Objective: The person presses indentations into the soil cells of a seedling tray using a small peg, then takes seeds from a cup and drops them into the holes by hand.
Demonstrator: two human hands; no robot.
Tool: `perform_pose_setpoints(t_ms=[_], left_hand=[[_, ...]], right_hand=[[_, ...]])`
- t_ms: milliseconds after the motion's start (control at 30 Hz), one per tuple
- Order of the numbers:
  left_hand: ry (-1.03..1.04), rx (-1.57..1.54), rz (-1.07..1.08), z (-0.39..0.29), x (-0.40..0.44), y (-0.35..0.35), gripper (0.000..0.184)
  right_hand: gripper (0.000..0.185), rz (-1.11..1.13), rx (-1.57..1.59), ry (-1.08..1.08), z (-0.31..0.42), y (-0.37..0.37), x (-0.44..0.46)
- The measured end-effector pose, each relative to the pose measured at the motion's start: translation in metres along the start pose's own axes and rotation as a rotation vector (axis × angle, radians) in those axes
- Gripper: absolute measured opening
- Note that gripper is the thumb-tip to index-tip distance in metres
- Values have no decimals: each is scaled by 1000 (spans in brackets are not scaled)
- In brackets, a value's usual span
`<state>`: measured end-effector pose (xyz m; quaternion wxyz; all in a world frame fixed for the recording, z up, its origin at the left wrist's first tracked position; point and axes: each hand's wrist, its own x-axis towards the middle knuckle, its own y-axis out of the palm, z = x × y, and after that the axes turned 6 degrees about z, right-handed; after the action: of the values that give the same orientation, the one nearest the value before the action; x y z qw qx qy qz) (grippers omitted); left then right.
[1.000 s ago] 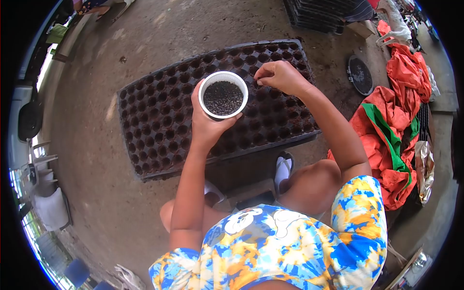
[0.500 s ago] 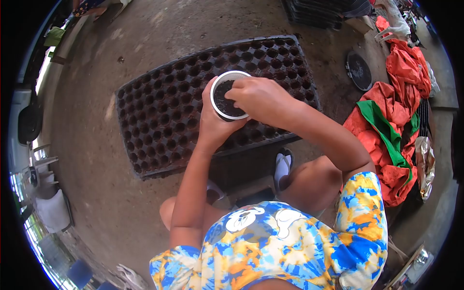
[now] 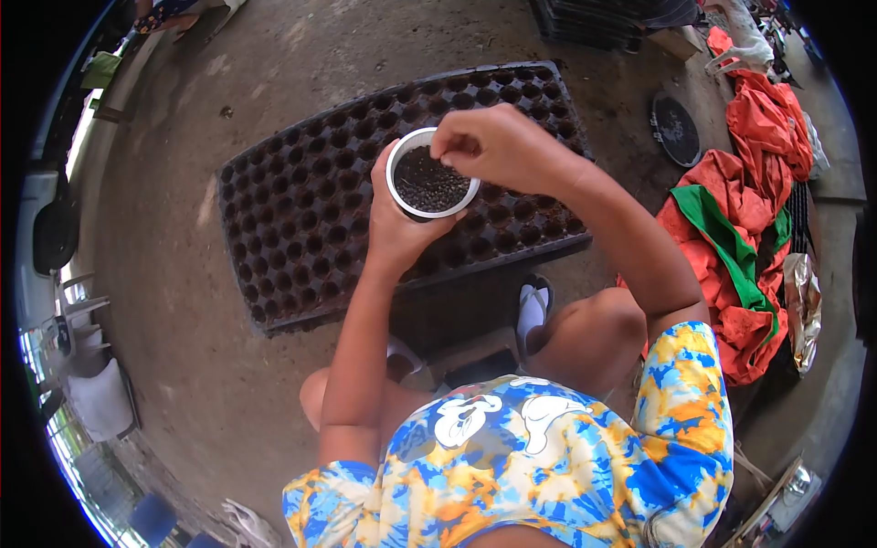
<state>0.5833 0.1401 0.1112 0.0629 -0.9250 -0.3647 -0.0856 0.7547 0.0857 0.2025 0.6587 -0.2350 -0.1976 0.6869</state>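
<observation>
My left hand (image 3: pixel 400 236) is wrapped round a white-rimmed cup (image 3: pixel 429 214), tilted a little so its inside shows. Small dark grains (image 3: pixel 429 185) lie in it. Just above the cup's right rim, my right hand (image 3: pixel 493 146) is closed in a pinch. Whatever is between its fingertips is too small to make out. Below both hands, a large black seedling tray (image 3: pixel 294 208) with rows of round cells rests on the ground. The cells look dark brown inside, and my hands and forearms hide some of them.
Red and green cloth (image 3: pixel 726 237) lies heaped on the right, near a round black lid-like object (image 3: pixel 676 131). Stacked black trays (image 3: pixel 585 23) stand at the back. Part of another person (image 3: pixel 169 16) shows at top left. A white animal (image 3: pixel 744 41) is at top right.
My right hand has risen from inside the cup to above its right rim, uncovering more of the grains. The cup has shifted slightly.
</observation>
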Motion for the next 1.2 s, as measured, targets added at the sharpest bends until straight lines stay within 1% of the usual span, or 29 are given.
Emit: perform_pose_setpoints(t_ms=[67, 100, 233, 333, 367, 467, 500, 533, 567, 600, 700, 800, 833, 867, 933, 1067, 1133, 1200], left_hand=[[40, 14, -28, 5, 0, -7, 100], [12, -17, -35, 5, 0, -10, 99], [16, -34, -62, 5, 1, -18, 98], [17, -13, -57, 5, 1, -17, 98], [20, -9, -45, 6, 1, -16, 98], [8, 33, -6, 4, -1, -7, 100], [-9, 67, 5, -1, -2, -4, 100], [-27, 101, 17, -5, -2, -1, 101], [-33, 151, 17, -7, -2, 1, 103], [-48, 125, 23, -7, -3, 2, 102], [-76, 54, 32, -8, -4, 3, 99], [-49, 11, 18, -4, -3, 3, 101], [-28, 15, 5, 0, -3, 2, 102], [-7, 19, -9, 4, -3, 0, 103], [4, 55, -34, 8, -2, -6, 103], [20, 25, -61, 10, 1, -12, 101], [24, 7, -72, 12, 2, -13, 100], [27, 8, -68, 10, 2, -12, 100]], right_hand=[[11, -52, 109, 72, -13, -13, -4], [11, -46, 113, 100, -23, -16, -7], [15, 80, -124, 189, -54, -4, -16], [15, -41, -169, 144, -58, -3, -16], [14, -119, -135, 147, -38, -6, -15], [15, -27, -279, -156, -7, 2, -8], [17, -4, -358, -176, -12, 16, -5], [16, 78, -508, -84, -3, 25, -3], [15, 99, -546, -87, -3, 30, 1], [14, 121, -584, -91, -5, 34, 2], [11, 120, -447, -76, -10, 31, 8], [13, 93, -130, -7, 2, 8, 4], [13, 51, 1, 0, 1, 2, 0], [13, 46, 81, 81, -2, -4, -4], [12, 22, 179, 157, -18, -11, -13], [10, 105, 60, 268, -55, 1, -29], [16, 141, 31, 349, -61, 7, -33], [18, 144, 16, 339, -69, 11, -35]])
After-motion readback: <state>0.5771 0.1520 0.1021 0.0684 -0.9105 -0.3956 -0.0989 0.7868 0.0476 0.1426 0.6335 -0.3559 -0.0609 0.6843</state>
